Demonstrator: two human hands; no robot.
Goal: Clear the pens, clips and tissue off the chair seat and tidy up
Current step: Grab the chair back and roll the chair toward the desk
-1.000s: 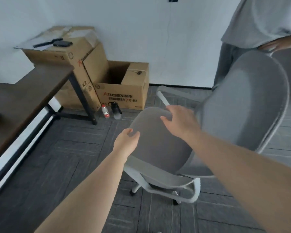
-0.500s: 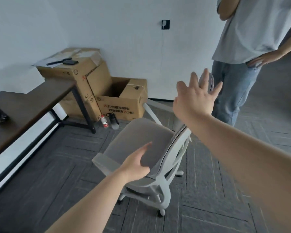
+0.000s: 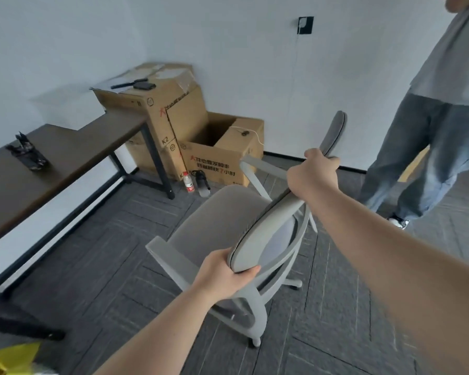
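Note:
A grey office chair stands in the middle of the floor, its seat point(image 3: 222, 220) bare, with no pens, clips or tissue on it. I see its backrest point(image 3: 279, 228) edge-on. My left hand point(image 3: 222, 277) grips the backrest's lower near edge. My right hand point(image 3: 313, 171) is closed around the backrest's upper edge. A dark holder with black pens and clips point(image 3: 27, 155) rests on the brown desk point(image 3: 73, 152) at the left.
Cardboard boxes point(image 3: 214, 150) are stacked in the corner by the desk leg, with two bottles point(image 3: 197, 181) on the floor before them. A person in jeans point(image 3: 428, 147) stands at the right. Something yellow point(image 3: 8, 358) shows at the bottom left corner.
The chair has turned, its backrest now toward me. My right hand went from the seat, up open in the air, onto the backrest's top; my left hand took hold of its lower edge.

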